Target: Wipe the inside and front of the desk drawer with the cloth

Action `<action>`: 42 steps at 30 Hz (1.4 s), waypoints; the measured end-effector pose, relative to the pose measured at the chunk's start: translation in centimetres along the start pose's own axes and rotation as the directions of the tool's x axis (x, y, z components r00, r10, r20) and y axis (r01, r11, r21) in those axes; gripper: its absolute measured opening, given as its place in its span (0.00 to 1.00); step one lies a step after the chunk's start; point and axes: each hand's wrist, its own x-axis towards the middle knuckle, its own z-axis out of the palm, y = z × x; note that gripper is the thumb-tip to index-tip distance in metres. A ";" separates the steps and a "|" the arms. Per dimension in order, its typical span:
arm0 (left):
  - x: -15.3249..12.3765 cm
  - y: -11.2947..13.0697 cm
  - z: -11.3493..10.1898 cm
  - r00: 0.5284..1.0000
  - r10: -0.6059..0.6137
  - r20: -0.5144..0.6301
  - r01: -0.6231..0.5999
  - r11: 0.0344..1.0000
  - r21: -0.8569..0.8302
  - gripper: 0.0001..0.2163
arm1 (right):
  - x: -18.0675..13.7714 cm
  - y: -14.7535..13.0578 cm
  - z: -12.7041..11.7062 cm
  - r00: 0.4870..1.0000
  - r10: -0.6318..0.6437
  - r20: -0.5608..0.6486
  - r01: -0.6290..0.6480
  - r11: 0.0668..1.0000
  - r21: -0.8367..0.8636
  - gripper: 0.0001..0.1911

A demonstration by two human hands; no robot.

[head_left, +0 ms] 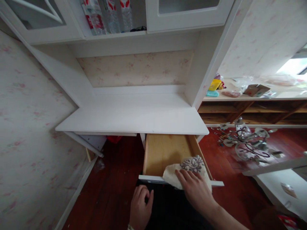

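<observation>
My right hand (195, 187) lies over a cream cloth (172, 174) with a grey-brown pattern, its fingers bent around it. The cloth drapes over the front edge of a pulled-out drawer (160, 153), near the drawer's right corner, partly inside and partly hanging outside. The drawer has a bare light-wood inside and a white front. My left hand (141, 204) is just in front of the drawer's left end, fingers curled in loosely and thumb pointing up; nothing shows in it. The drawer sits under the white desk top (134, 111).
Plastic bottles (112, 17) stand on the shelf overhead, between cabinet doors (189, 14). A chandelier (249, 140) lies on the red wooden floor (107, 191) at right. Behind it, a low shelf unit (223, 110) bears a cardboard box (256, 90) and plastic bags. A white piece of furniture (280, 185) stands lower right.
</observation>
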 end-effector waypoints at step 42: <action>20.7 -4.2 8.7 0.878 -0.205 0.433 0.224 0.975 0.009 0.23 | -3.7 7.0 -2.8 0.511 0.438 0.739 0.169 -0.895 0.414 0.28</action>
